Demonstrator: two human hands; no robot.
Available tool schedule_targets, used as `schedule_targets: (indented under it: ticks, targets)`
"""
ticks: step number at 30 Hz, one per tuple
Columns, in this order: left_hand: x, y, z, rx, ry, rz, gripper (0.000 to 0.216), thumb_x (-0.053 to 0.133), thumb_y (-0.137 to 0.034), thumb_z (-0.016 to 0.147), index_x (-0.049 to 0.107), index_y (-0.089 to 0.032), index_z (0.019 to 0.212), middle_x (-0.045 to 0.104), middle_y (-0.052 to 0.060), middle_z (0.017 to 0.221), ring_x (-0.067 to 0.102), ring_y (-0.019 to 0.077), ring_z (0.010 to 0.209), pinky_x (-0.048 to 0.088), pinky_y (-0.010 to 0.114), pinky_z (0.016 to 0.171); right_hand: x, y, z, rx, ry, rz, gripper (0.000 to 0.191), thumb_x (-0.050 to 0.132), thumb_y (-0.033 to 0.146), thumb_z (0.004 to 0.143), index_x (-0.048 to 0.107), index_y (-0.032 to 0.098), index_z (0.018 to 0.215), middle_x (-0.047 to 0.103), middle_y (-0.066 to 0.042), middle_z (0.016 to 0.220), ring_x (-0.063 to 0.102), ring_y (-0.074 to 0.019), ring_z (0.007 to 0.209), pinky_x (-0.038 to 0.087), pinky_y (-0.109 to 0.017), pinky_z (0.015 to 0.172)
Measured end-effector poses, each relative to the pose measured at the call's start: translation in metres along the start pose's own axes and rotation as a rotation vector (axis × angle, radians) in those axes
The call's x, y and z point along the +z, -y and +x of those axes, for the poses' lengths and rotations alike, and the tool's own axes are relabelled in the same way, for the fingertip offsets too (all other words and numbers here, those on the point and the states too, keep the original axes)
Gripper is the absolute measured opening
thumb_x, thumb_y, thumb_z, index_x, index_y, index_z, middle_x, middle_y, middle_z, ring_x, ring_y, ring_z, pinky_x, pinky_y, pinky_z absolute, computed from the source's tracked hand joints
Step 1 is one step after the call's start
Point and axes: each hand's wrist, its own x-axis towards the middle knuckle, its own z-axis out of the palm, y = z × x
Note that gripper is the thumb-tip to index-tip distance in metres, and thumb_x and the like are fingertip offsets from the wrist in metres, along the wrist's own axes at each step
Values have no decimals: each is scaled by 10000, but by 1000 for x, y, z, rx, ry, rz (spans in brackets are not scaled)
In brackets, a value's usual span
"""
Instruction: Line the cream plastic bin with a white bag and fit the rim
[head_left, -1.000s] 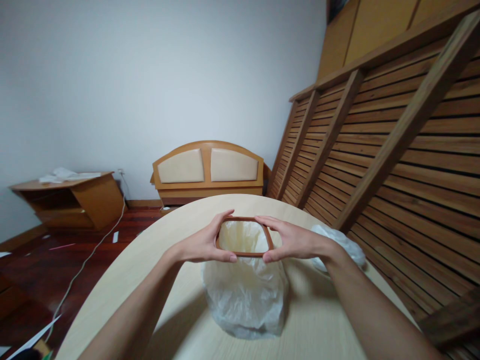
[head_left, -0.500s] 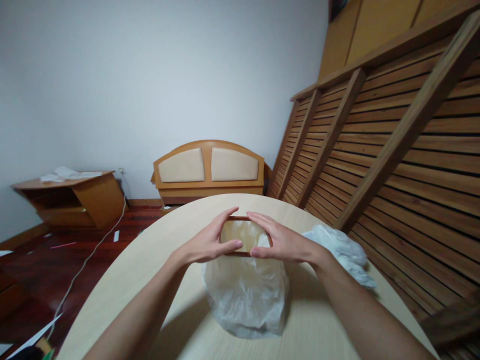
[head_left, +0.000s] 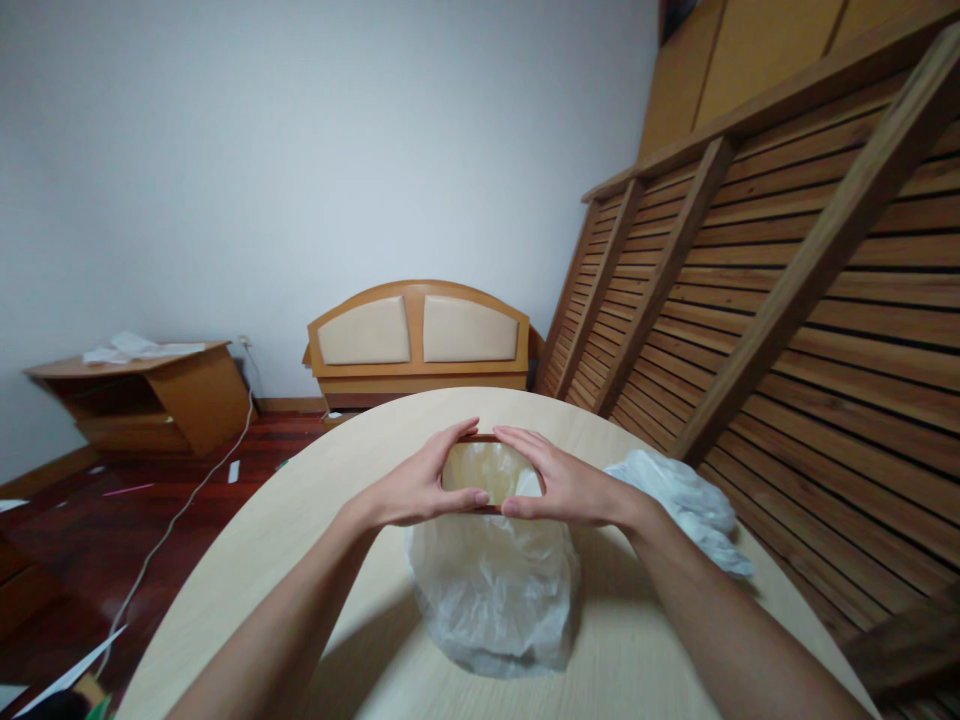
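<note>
A small bin wrapped in a translucent white plastic bag point(head_left: 491, 590) stands on the pale round table point(head_left: 330, 520). A brown rectangular rim ring point(head_left: 472, 437) sits on the bin's top, mostly covered by my hands. My left hand point(head_left: 416, 485) presses on the ring's left side, fingers curved over the far edge and thumb along the near edge. My right hand point(head_left: 559, 485) does the same on the right side. My two thumbs almost meet at the front. The bag's lining point(head_left: 487, 470) shows inside the opening.
A crumpled white plastic bag point(head_left: 682, 505) lies on the table right of the bin. A slatted wooden bed frame point(head_left: 750, 300) leans close on the right. Behind the table stand a padded headboard point(head_left: 416, 335) and a low wooden cabinet point(head_left: 142, 400); a cable runs across the dark floor.
My hands moved inward along the brown ring, from its outer sides toward the middle, and now cover most of it. The crumpled bag on the right shifted slightly into fuller view.
</note>
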Motion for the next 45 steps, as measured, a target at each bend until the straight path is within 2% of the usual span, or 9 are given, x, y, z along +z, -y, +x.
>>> schedule_targets:
  ticks: [5,18,31,45]
  targets:
    - [0,1,0,-2,3,-4,977,763,-540,782,256,-209,1550,363,186,1577,367,348,1448,277,570,1202,1,-1,0,-16,-12,5,1033,717,708,729,354,182,1541,334,-201,1592,298,-363,1476,254,-582,1203]
    - [1,1,0,-12,9,21,997,772,-552,763,268,-194,1545,368,189,1573,367,357,1444,277,564,1204,-2,5,0,26,18,-5,1099,697,749,710,351,110,1534,312,-231,1594,278,-364,1485,235,-556,1220]
    - [1,0,0,-1,10,31,986,783,-539,754,284,-212,1539,368,177,1573,368,363,1440,280,579,1199,1,1,0,-8,-15,9,1053,733,710,705,367,176,1534,336,-201,1589,294,-368,1477,248,-584,1207]
    - [2,-1,0,-5,10,29,985,784,-544,748,296,-208,1535,369,180,1572,373,365,1437,281,582,1198,2,0,0,-6,-16,11,1075,744,710,690,367,161,1534,331,-213,1588,297,-371,1475,248,-579,1208]
